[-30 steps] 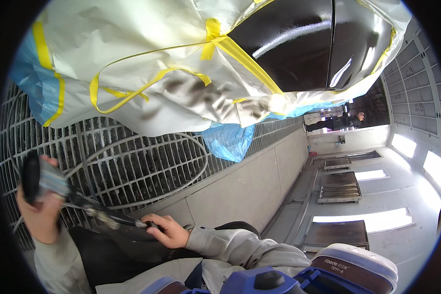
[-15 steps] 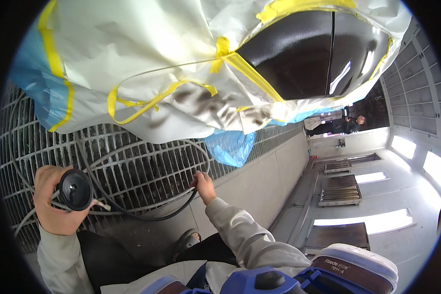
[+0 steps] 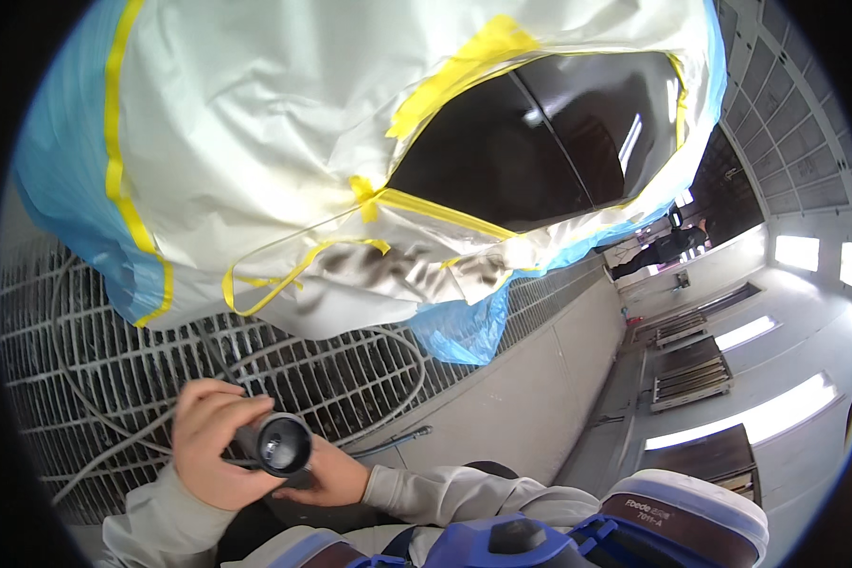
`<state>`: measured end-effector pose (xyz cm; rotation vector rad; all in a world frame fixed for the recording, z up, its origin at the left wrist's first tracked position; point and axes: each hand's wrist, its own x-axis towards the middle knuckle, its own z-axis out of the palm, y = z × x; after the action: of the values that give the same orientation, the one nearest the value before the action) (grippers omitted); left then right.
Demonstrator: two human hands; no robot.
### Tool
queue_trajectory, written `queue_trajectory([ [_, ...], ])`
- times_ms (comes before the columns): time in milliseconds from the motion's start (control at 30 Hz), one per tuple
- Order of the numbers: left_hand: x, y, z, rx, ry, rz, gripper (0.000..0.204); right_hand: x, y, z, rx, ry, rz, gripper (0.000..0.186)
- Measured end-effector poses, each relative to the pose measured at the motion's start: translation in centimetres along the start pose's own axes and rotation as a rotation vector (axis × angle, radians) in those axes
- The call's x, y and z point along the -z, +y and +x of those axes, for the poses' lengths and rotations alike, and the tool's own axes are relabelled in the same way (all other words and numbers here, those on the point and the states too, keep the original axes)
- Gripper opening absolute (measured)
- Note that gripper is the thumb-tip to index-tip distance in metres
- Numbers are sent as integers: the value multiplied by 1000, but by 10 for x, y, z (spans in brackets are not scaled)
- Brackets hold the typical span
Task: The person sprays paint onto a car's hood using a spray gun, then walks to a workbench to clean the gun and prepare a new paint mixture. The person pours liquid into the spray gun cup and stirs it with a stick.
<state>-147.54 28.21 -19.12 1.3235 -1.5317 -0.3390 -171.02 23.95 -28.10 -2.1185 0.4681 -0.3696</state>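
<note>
My left hand is closed around a black cylinder with a round, glossy, recessed end turned up toward me; its exact kind does not show. Close behind and to the right of this cylinder is my right hand. Its fingers are mostly hidden, so I cannot see what they grip. A dark hose end with a metal fitting lies just past the right hand, apart from it. Ahead stands a large form wrapped in white masking sheet, with a glossy black panel exposed inside yellow tape.
Blue plastic film hangs at the wrap's lower edge. Beneath lies a metal floor grating with a grey hose looped over it. A respirator fills the bottom edge. Another person stands far off near the doorway.
The cylinder and my left hand have moved right. My right hand has let go of the dark hose and come down left beside the cylinder. The view has shifted.
</note>
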Motion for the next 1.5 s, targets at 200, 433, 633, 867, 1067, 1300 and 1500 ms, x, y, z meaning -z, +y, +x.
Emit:
queue_trajectory([
  [200, -36, 53, 22, 91, 35, -357, 100, 26, -7, -11, 64, 145, 403, 42],
  [433, 5, 44, -26, 3, -565, 324, 90, 103, -11, -78, -221, 459, 289, 39],
  [633, 25, 10, -113, -12, -1014, 254, 47, 143, -20, -106, -432, 509, 277, 38],
  [867, 18, 17, -70, -419, -1308, 221, 51, 154, -11, -116, -253, 401, 74, 50],
  [1067, 18, 36, -35, -334, -1203, 0, 60, 163, -11, -128, -194, 355, 28, 60],
  [1300, 35, 110, -12, -91, -1349, 86, 61, 163, -62, -162, -294, 440, 199, 52],
  [1500, 89, 227, -71, 637, -1327, 522, 67, 149, -215, -257, -670, 730, 368, 42],
])
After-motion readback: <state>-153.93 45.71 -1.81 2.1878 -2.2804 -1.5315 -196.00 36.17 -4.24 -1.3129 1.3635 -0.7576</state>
